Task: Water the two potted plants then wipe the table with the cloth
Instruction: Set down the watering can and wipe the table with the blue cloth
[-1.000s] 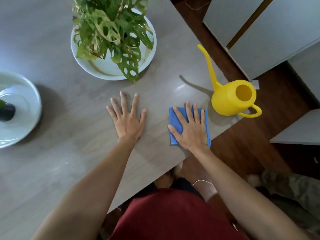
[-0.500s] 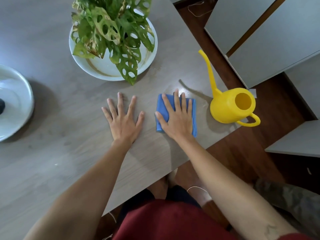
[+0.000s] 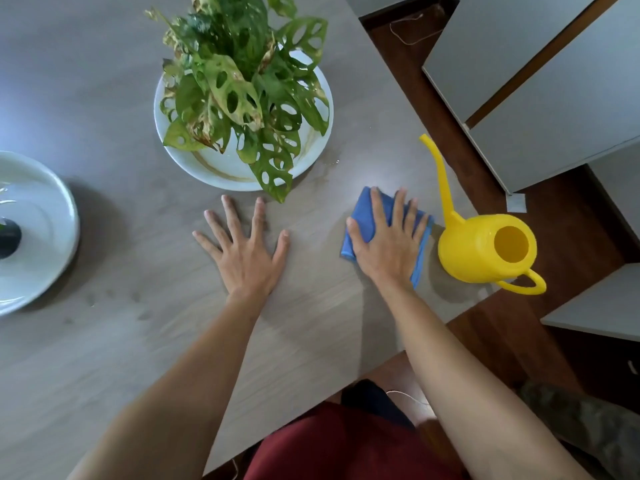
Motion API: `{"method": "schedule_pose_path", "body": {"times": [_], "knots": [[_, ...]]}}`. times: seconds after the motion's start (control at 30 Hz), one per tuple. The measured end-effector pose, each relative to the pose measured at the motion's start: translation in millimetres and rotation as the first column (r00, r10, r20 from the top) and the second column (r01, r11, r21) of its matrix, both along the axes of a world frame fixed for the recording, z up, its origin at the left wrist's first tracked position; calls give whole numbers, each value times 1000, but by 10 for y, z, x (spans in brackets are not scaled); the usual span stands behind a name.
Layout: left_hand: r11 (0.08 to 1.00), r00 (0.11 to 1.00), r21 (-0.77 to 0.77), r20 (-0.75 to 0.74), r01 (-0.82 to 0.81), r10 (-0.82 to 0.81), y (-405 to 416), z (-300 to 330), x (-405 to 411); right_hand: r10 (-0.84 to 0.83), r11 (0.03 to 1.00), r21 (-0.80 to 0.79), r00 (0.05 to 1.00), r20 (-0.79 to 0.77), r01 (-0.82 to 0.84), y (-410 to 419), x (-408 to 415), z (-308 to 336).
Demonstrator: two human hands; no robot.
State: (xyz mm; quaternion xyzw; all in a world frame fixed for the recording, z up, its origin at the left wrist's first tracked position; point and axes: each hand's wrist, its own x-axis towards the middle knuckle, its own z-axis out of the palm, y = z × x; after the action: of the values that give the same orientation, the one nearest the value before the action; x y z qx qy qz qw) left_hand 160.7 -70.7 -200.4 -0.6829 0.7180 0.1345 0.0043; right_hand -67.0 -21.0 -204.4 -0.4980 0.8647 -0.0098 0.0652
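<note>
Pressing flat, the right hand [image 3: 386, 244] lies with straight, spread fingers on the folded blue cloth [image 3: 360, 220], a wide, open grip that pins rather than pinches; the cloth sits on the tabletop [image 3: 121, 341] between the leafy plant's white saucer [image 3: 221, 171] and the yellow watering can [image 3: 485, 251], its right edge just beside the can's body. The left hand [image 3: 244, 249] is also open, palm down on the bare wood near the saucer's front rim, holding nothing (it looks like a brace for the body).

The step in hand appears to be the wiping. To do it well, the palm should keep even weight over the whole fold so no corner lifts or bunches, and strokes should overlap. A faint wet sheen shows on the surface beyond the cloth, near the saucer's right rim, so that patch likely deserves a pass. The can stands close to the table's edge with its handle hanging past it; a sideways sweep to the right could nudge it off, so strokes are better directed away from it. The hanging leaf [image 3: 273, 174] tips over the saucer's rim and could snag a forward stroke.

A second white saucer [image 3: 52, 237] at the far left holds a dark pot [image 3: 8, 233], only partly in view.
</note>
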Motion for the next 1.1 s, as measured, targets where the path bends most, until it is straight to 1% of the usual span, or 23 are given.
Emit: {"method": "schedule_pose_path", "body": {"times": [0.13,0.2,0.33,0.43,0.57,0.7,0.77,0.83,0.87,0.93,1.0,1.1], "knots": [[1000,1000,-22,-4,6,-6,0,-6,6,-152,988,22,987,56,151,-382,-240,37],[999,1000,-35,6,6,-6,-5,-15,-2,-217,976,1,974,71,217,-722,-429,33],[998,1000,-62,12,6,-5,-9,-48,-7,-245,969,0,966,85,246,-1507,-644,11],[997,1000,-73,14,8,-7,-26,-64,-6,-183,982,-17,979,93,186,-1889,-584,29],[998,1000,-70,21,8,-6,-14,-53,-11,-38,998,-36,996,78,41,-1896,-468,27],[998,1000,-60,24,4,-2,-9,-36,-20,88,994,-76,993,81,-82,-1521,-27,7],[998,1000,-67,18,8,-7,-5,-39,-17,151,985,-91,987,46,-147,-1170,219,-7],[998,1000,-64,14,5,-4,-8,-38,-10,169,981,-102,985,19,-166,-812,291,-21],[998,1000,-59,17,6,-5,-9,-37,-9,144,986,-91,989,25,-141,-688,248,-22],[998,1000,-55,25,8,-6,-4,-32,-12,41,998,-57,998,52,-38,-604,78,-18],[999,1000,-51,23,7,-6,-3,-25,-10,-71,997,-20,995,68,72,-715,-111,18],[998,1000,-55,24,4,-3,-9,-35,-12,-194,981,2,976,97,195,-1125,-428,39]]}}
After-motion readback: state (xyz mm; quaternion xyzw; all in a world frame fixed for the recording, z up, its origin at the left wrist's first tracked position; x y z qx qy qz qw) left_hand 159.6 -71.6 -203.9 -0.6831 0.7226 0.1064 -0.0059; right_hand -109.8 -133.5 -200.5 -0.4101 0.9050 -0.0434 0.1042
